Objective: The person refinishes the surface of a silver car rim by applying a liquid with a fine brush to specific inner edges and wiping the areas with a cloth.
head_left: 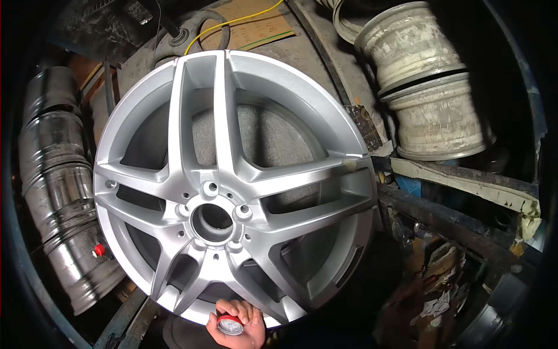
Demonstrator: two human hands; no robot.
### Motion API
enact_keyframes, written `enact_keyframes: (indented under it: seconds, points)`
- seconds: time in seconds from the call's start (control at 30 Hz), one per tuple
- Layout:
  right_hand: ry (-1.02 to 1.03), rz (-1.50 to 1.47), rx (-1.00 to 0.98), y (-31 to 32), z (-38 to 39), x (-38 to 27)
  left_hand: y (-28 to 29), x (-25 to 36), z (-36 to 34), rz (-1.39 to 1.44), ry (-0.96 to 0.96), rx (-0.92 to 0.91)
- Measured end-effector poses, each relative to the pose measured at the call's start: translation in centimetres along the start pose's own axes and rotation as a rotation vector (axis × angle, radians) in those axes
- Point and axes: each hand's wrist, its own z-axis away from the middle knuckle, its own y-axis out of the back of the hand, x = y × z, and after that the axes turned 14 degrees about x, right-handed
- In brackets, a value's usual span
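Note:
My left hand [251, 333] is at the lower edge, with its palm turned up and its fingers curled. It holds a small round thing with a red rim [230, 326] and a pale, glassy face; its exact kind I cannot make out. Just beyond the fingers is a large silver alloy wheel rim [216, 270], its spoked face toward me. The curled fingers overlap the rim's near edge, and I cannot tell whether they touch it. Small yellowish spots mark the right spoke. My right hand is out of view.
Shiny metal wheel rims [58, 174] are lined up at left, with a small red cap [99, 250] beside them. Worn pale rims [433, 87] stand at upper right. A yellow cord [232, 21] crosses cardboard [261, 36] at the back. Metal beams [442, 212] and clutter lie at right.

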Motion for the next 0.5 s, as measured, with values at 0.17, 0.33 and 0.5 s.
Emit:
enact_keyframes:
  seconds: [0.17,0.33,0.5]
  points:
    - [0.309,0.380,-0.614,-13.0,-6.5,-0.8,-0.6,-0.7,0.4,-0.012,0.008,0.000]
    - [1.025,1.103,-0.867,-33.4,-18.4,8.5,0.0,0.0,0.4,-0.010,-0.048,-0.069]
    - [1.152,1.246,-0.967,-35.9,-21.4,11.5,-0.2,0.8,0.8,0.023,-0.078,-0.177]
